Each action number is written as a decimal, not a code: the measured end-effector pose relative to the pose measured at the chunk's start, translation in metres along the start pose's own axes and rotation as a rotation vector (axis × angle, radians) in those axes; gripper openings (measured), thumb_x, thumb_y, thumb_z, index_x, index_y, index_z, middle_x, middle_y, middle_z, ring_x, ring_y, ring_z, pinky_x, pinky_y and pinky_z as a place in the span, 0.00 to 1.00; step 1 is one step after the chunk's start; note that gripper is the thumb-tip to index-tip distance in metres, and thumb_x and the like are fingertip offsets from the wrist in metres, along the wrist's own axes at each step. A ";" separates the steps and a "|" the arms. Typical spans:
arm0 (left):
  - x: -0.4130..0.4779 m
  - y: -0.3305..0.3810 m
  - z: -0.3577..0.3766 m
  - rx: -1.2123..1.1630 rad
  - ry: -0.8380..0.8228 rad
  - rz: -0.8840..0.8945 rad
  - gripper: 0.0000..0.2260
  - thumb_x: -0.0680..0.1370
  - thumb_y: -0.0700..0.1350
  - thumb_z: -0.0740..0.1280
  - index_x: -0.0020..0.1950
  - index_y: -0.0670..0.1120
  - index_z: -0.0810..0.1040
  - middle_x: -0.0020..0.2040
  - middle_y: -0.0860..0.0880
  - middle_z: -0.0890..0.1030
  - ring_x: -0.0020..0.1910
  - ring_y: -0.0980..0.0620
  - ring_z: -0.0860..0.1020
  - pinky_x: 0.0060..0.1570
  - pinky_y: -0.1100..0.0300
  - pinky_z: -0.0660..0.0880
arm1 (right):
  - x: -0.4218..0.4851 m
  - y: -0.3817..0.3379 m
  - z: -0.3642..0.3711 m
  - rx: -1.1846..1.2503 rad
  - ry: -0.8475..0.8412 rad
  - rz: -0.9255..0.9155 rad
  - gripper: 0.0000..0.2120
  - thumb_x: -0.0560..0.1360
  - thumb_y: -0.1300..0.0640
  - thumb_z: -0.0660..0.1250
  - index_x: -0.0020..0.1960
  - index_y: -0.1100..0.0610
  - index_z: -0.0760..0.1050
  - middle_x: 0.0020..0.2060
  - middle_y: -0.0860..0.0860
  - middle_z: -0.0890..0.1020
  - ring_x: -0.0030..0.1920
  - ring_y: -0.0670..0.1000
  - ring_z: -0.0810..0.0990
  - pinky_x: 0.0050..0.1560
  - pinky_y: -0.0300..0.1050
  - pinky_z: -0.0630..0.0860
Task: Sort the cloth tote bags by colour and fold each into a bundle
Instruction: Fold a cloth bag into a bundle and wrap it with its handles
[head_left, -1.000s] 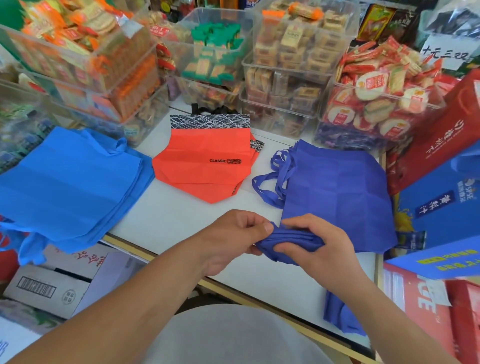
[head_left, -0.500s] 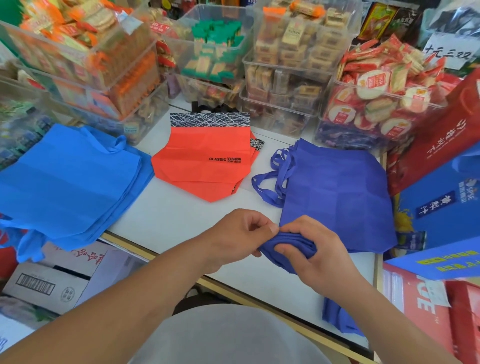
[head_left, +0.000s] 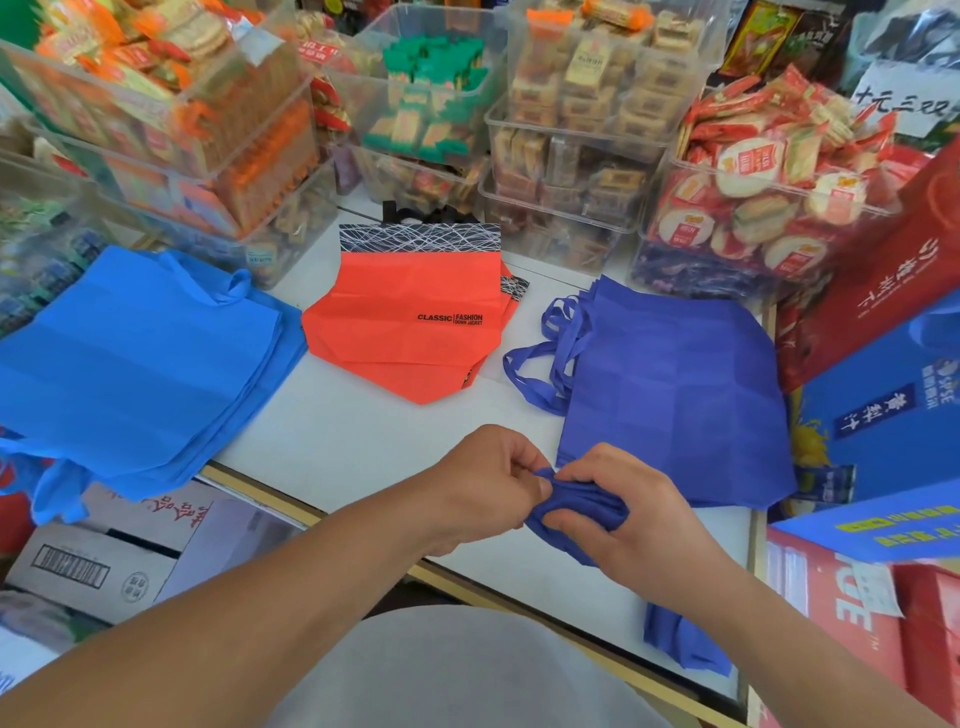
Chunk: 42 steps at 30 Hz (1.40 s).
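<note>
**Both hands bunch a dark blue bag at the near table edge**

The left hand (head_left: 488, 483) pinches one end of the dark blue bag (head_left: 576, 506), with thumb and fingers curled onto the cloth. The right hand (head_left: 639, 525) wraps round the bag's gathered middle. Holding it tight between both hands likely keeps the folds from springing open while it becomes a bundle. A loose end (head_left: 680, 649) hangs below the right wrist, over the table (head_left: 353, 441) edge, and probably has yet to be drawn in.

Just beyond the right hand lies the flat dark blue stack (head_left: 675, 395), its handles trailing toward the left. Beyond the left hand sits the orange stack (head_left: 410, 322). Well to the left of that hand, the light blue stack (head_left: 140, 364) droops over the edge. The colours look sorted already.

Clear snack tubs (head_left: 571, 130) wall off the far side. Printed boxes (head_left: 883, 405) crowd close to the right of the right hand, so there is little room that way. The bare patch ahead of the left hand seems the easier spot for a finished bundle.
</note>
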<state>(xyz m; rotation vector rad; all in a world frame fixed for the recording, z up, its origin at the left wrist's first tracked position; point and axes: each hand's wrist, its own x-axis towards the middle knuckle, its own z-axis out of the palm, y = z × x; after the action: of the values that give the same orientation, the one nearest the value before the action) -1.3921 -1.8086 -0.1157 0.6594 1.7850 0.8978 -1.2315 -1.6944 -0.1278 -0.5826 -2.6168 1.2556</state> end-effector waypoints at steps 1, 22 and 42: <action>0.000 0.000 0.002 0.128 0.047 0.068 0.03 0.79 0.40 0.66 0.48 0.45 0.80 0.39 0.50 0.80 0.37 0.53 0.78 0.41 0.55 0.79 | 0.001 0.001 0.004 -0.013 0.014 -0.005 0.10 0.73 0.55 0.77 0.51 0.45 0.80 0.43 0.43 0.78 0.45 0.48 0.79 0.42 0.35 0.74; 0.018 -0.019 -0.007 0.008 0.111 0.120 0.07 0.78 0.37 0.68 0.53 0.47 0.82 0.45 0.48 0.84 0.42 0.52 0.82 0.49 0.52 0.82 | 0.014 0.007 0.030 -0.024 0.204 0.125 0.08 0.76 0.54 0.74 0.52 0.49 0.78 0.45 0.41 0.78 0.47 0.46 0.78 0.45 0.39 0.75; 0.027 -0.038 -0.084 0.189 0.108 0.130 0.10 0.75 0.37 0.66 0.48 0.49 0.84 0.37 0.55 0.79 0.36 0.56 0.75 0.39 0.63 0.73 | 0.055 -0.038 0.081 -0.079 0.296 0.192 0.05 0.74 0.55 0.71 0.49 0.50 0.80 0.40 0.40 0.78 0.44 0.46 0.76 0.43 0.31 0.70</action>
<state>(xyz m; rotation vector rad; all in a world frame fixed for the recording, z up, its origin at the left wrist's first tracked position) -1.4816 -1.8331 -0.1418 0.8704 1.9584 0.8715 -1.3178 -1.7501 -0.1491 -0.9726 -2.4159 1.0238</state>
